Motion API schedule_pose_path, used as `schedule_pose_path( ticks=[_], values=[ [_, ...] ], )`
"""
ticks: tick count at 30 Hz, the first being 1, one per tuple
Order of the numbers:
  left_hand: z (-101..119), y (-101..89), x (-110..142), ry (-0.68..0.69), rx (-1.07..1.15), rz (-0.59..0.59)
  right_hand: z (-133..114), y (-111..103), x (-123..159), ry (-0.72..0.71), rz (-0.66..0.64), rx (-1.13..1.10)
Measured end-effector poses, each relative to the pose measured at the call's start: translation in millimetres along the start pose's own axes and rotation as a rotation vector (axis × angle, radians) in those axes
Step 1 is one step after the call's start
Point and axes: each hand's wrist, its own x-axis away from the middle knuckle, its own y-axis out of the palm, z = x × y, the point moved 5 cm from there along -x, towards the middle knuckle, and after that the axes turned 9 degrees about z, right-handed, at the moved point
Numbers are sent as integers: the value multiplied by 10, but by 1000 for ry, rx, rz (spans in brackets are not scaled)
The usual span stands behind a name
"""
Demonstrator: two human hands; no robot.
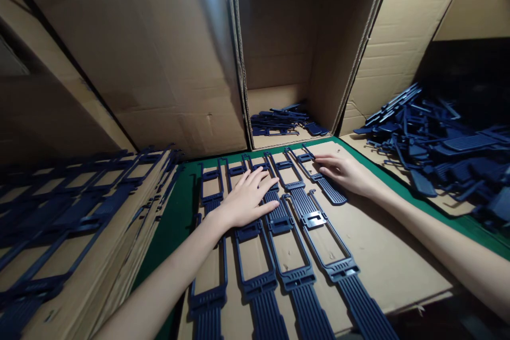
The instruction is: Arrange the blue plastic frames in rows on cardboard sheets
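Dark blue plastic frame parts with ribbed tails (292,271) lie side by side in two rows on a cardboard sheet (382,260). My left hand (247,199) rests palm down across the far row, fingers spread, covering portions of several parts. At the right end of that row, my right hand (346,171) has its fingers bent and drawn together at the edge of one blue plastic frame (314,167). Its ribbed tail points toward me and to the right. The exact contact of the fingertips is partly hidden.
On the left stands a stack of cardboard sheets (107,244) layered with similar blue parts. A loose heap of blue parts (442,143) lies at the right, and a smaller pile (282,119) sits inside an upright cardboard box (279,26). Green surface (171,223) shows beneath.
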Motion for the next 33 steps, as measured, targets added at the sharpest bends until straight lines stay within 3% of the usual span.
schedule_pose_path(
  ticks=[27, 30, 33],
  values=[
    [1, 7, -1, -9, -20, -21, -62, -28, 10, -6, -18, -43],
    [4, 5, -3, -10, -22, -21, -18, -23, 14, 41, -11, -79],
    [4, 4, -1, -10, -25, -20, 190, -110, 2, 186, 105, -83]
  ],
)
